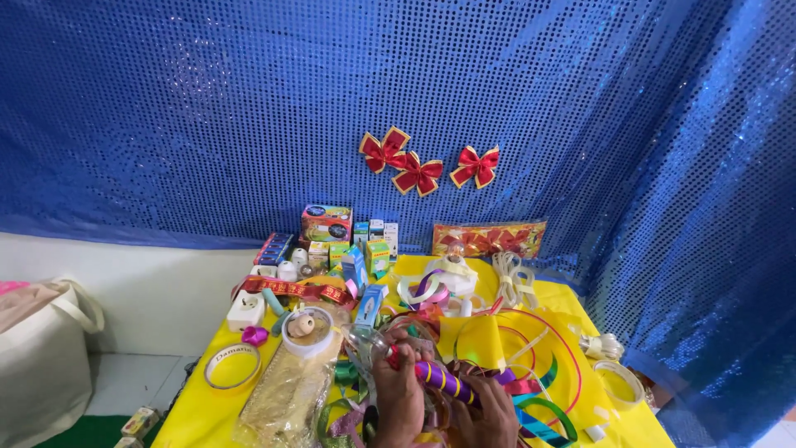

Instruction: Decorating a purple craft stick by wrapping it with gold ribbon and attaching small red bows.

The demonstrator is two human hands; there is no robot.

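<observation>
Gripping from both ends, the 2 hands meet low in the middle of the view over a purple ribbon roll with gold stripes (444,380). The left hand (400,396) is closed around the near end of it, fingers curled over the top, which seems to steady the roll at a slant. The right hand (491,415) cups it from below and to the side, fingers closed against the roll and the loose ribbon under it; how tightly it presses I cannot tell. So the roll sits lifted just above the yellow table (199,415), pointing up and to the left.

Just beside the hands lie curls of loose ribbon: a green loop (550,412) to the right and thin red line curls on a yellow sheet (531,340), spread flat where they stay in easy reach. To the left lies a clear bag of gold material (286,394), and above it a white tape roll with a wooden spool in it (306,329). A ring of tape (233,366) lies near the left edge, with a small pink heart (254,335) and a white socket block (246,309) behind it.

Farther back, small boxes (327,222) stand in a row against the blue sequin curtain (207,108), upright so their fronts face out. 3 red bows (418,173) are pinned on the curtain, well above the table. A cloth bag (41,357) stands on the floor at the far left.
</observation>
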